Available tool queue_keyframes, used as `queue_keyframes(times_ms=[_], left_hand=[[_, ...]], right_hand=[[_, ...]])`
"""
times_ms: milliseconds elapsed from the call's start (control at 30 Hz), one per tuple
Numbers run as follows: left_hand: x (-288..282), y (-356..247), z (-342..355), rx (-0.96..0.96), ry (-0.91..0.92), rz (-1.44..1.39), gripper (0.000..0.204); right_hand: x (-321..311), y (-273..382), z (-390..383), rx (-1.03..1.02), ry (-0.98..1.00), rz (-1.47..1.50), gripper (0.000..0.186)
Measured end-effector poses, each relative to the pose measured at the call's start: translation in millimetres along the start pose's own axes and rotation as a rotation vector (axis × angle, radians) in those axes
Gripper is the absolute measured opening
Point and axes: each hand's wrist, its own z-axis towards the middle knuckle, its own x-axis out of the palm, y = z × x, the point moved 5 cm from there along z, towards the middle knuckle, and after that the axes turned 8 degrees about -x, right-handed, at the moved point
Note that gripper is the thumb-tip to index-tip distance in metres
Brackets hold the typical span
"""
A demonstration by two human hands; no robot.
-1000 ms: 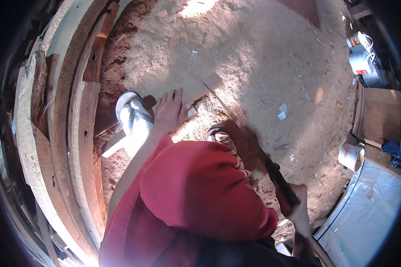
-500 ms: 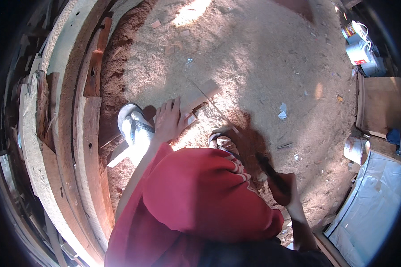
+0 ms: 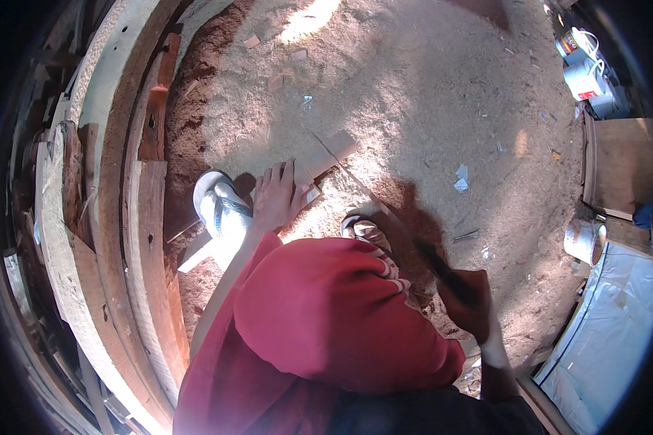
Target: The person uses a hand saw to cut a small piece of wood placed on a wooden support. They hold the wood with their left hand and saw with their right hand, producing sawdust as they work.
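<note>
Flat on a narrow wooden board on the ground, my left hand presses with its fingers stretched out, beside my left foot. My right hand, at the right of my knee, is wrapped round the dark handle of a handsaw. The saw's long thin blade slants up and left across the board, beyond my left fingertips. A small light wood block lies by my left thumb. The board's near end is partly hidden under my left hand.
Long timbers are stacked along my left. Sawdust and wood scraps cover the ground. Far right stand white buckets, a brown panel, another bucket and a surface covered in pale sheeting. My red-clad knee fills the near middle.
My right hand and the saw handle have shifted slightly forward, and more of the blade shows near the handle. My left hand and the board stay in place.
</note>
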Motion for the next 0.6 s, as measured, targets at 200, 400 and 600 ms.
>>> queue_keyframes(times_ms=[200,400,600], left_hand=[[-4.7,-2.3,-0.3,-0.021,-0.006,-0.058,0.069],[1.1,5.8,0.3,-0.008,-0.014,-0.013,0.074],[-5.5,-3.1,0.5,-0.015,0.014,-0.072,0.079]], right_hand=[[14.8,-14.0,11.1,0.089,-0.062,0.085,0.028],[-32.3,-14.0,-50.2,0.25,0.0,-0.047,0.025],[25.6,7.8,11.6,-0.131,-0.02,-0.015,0.021]])
